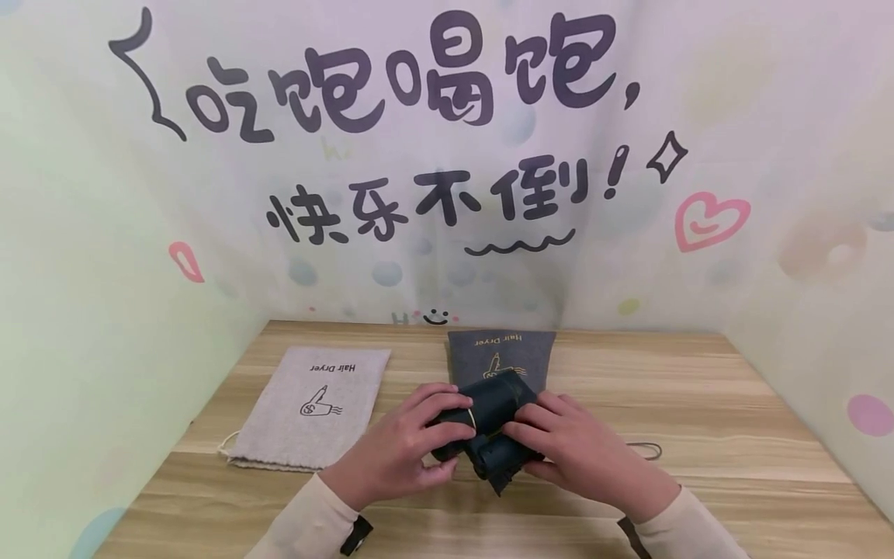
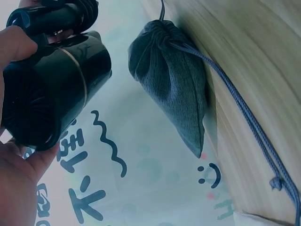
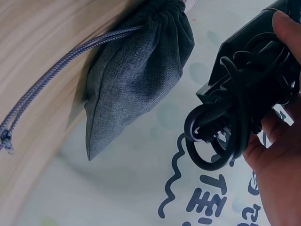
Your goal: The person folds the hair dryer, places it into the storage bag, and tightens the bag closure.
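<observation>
Both hands hold a dark, folded hair dryer (image 1: 492,405) up over the table. My left hand (image 1: 410,436) grips its round, vented end, with the thumb below and the fingers over the barrel. At the other end my right hand (image 1: 576,450) holds the dryer near its nozzle and handle. A looped black cord (image 3: 207,157) bunches beside the handle in the right wrist view. Just behind the dryer sits a dark grey drawstring pouch (image 1: 499,351) printed "Hair Dryer" in yellow; its cinched neck shows in both wrist views.
A light grey drawstring pouch (image 1: 317,400) with a black hair dryer print lies flat at the left of the wooden table (image 1: 705,404). The dark pouch's drawstring (image 2: 240,103) trails over the tabletop. Printed cloth walls (image 1: 433,287) stand at the back and sides.
</observation>
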`<control>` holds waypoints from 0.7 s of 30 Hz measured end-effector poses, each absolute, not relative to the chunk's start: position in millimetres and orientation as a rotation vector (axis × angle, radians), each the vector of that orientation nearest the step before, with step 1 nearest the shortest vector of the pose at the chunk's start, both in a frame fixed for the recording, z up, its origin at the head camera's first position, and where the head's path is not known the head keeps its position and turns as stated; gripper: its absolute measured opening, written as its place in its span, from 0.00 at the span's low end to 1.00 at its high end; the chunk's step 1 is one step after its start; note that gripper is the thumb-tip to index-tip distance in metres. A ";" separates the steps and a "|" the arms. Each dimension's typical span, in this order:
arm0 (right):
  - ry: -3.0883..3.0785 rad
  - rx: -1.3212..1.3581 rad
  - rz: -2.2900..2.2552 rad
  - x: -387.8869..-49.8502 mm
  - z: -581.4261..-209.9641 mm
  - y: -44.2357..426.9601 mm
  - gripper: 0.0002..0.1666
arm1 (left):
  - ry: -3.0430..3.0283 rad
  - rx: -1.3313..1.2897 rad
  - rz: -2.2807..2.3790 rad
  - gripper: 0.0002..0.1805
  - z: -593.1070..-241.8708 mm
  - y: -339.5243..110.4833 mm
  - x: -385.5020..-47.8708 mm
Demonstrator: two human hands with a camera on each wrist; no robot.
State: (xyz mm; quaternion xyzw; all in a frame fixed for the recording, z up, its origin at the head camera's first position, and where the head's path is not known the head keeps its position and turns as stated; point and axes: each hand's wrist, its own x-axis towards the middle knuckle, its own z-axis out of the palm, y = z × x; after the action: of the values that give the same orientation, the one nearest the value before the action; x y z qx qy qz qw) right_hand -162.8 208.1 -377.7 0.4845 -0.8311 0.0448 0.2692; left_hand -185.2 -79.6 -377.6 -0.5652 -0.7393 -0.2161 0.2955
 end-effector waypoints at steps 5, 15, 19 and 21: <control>-2.268 1.269 0.093 -163.7 -383.4 210.3 0.32 | -2.011 -1.444 -0.632 0.18 -375.5 -92.4 -185.8; -2.304 1.187 0.086 -169.9 -397.6 220.1 0.33 | -2.212 -1.244 -0.571 0.13 -386.5 -154.7 -200.9; -2.318 1.154 0.072 -171.4 -399.1 221.3 0.32 | -2.434 -1.163 -0.465 0.10 -398.4 -183.3 -204.9; -2.326 1.143 0.065 -171.6 -398.9 221.6 0.32 | -2.573 -1.123 -0.434 0.09 -400.7 -197.3 -205.8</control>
State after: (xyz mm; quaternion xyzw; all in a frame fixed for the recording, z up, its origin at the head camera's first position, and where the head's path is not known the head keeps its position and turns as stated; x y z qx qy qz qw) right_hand -171.6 221.6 -398.9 0.4243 -0.8637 0.0240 0.2711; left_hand -205.8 -197.3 -400.7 -0.3910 -0.8954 -0.1512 0.1499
